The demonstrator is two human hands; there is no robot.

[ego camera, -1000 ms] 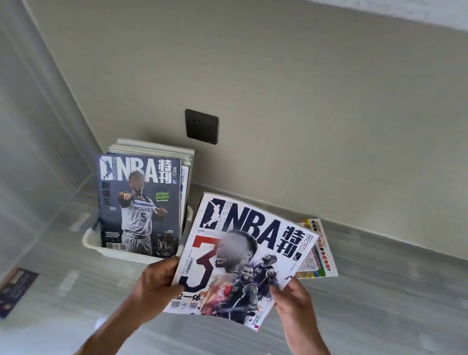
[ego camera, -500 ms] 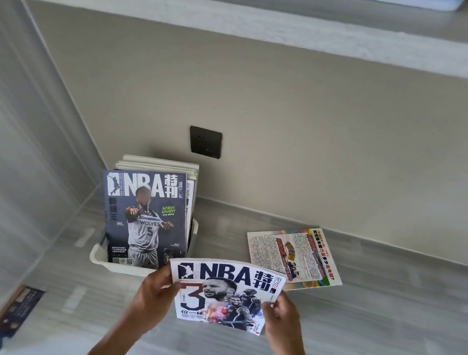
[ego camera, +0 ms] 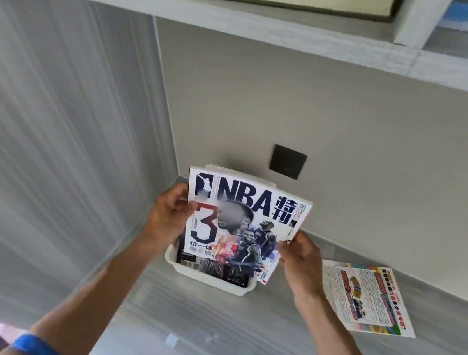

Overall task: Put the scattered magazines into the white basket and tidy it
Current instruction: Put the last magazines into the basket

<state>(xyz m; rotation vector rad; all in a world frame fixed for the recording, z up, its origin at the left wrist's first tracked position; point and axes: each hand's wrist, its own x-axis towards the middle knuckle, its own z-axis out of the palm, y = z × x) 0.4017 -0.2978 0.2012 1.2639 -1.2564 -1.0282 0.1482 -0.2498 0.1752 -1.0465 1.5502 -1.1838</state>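
Both grips, left (ego camera: 169, 219) and right (ego camera: 301, 257), clasp the magazine (ego camera: 242, 224) upright over the basket (ego camera: 210, 279) in the desk's back-left corner.

A basket (ego camera: 210, 281) is sitting on a counter (ego camera: 230, 345), tucked into its far left corner where two walls are meeting. Magazines are standing upright in the basket. In front of them, a magazine (ego camera: 240, 224) is being held upright over the basket, the left hand (ego camera: 168, 216) at its left edge and the right hand (ego camera: 299, 258) at its right edge; its lower edge is possibly hanging just outside the rim. Another magazine (ego camera: 366, 299) is lying flat to the basket's right, near the back wall. A wall plate (ego camera: 288, 162) is sitting above the basket, under a shelf (ego camera: 251, 23).
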